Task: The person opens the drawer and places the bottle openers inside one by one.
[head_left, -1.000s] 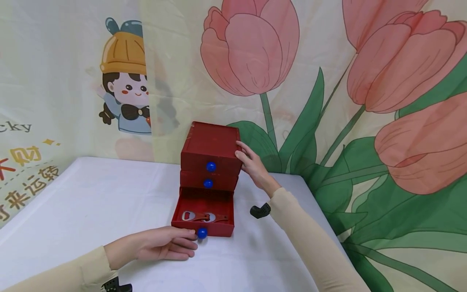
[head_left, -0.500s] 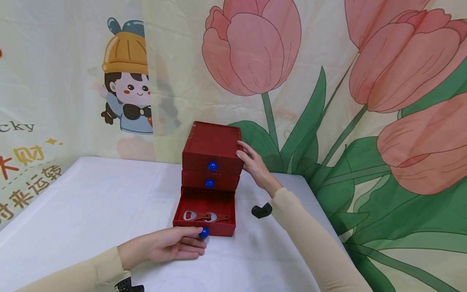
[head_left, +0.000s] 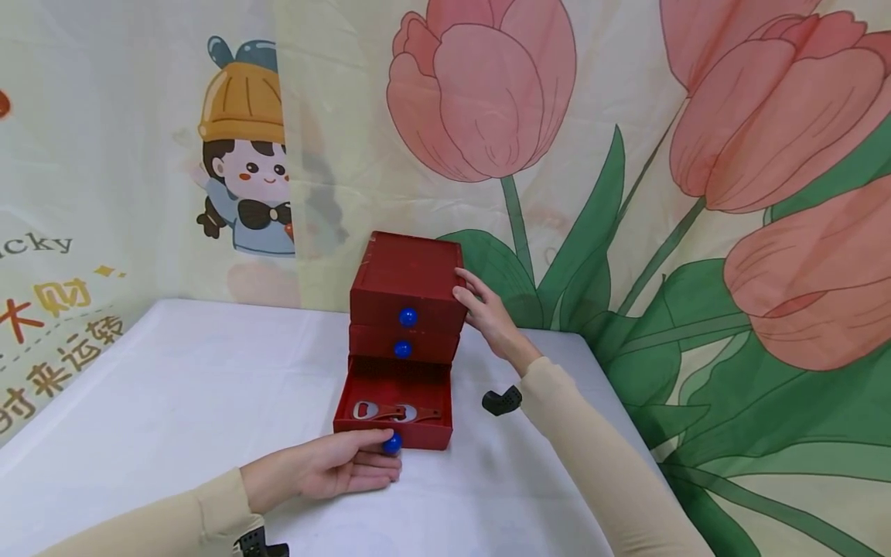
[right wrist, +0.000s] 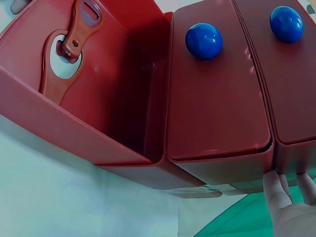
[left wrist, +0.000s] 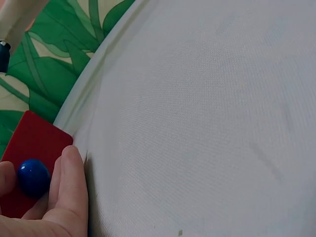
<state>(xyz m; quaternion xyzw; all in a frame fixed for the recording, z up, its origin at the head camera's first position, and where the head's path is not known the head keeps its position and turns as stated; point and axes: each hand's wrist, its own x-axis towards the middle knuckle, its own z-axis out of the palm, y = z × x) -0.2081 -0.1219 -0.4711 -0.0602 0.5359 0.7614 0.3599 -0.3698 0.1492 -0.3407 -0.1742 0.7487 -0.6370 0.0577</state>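
A red chest of three stacked drawers (head_left: 411, 267) stands on the table with its bottom drawer (head_left: 341, 410) pulled out. Two bottle openers (head_left: 365, 411) with reddish-brown handles lie overlapping inside that drawer, also visible in the right wrist view. My left hand (head_left: 341, 464) is at the blue knob (head_left: 393, 443) of the open drawer, thumb above it and straight fingers below; the left wrist view shows the knob (left wrist: 34, 177) between thumb and fingers, not gripped. My right hand (head_left: 493, 321) rests its straight fingertips against the upper right side of the chest.
Blue knobs (head_left: 407, 317) mark the two closed upper drawers. A white cloth (head_left: 209, 387) covers the table. Behind it hangs a curtain (head_left: 334, 116) printed with tulips and a cartoon figure. A black wrist device (head_left: 502, 401) sits below the right sleeve.
My left hand has slid right, from beside the drawer's knob to around it. The right hand keeps its place on the chest, and the drawer has stayed pulled out.
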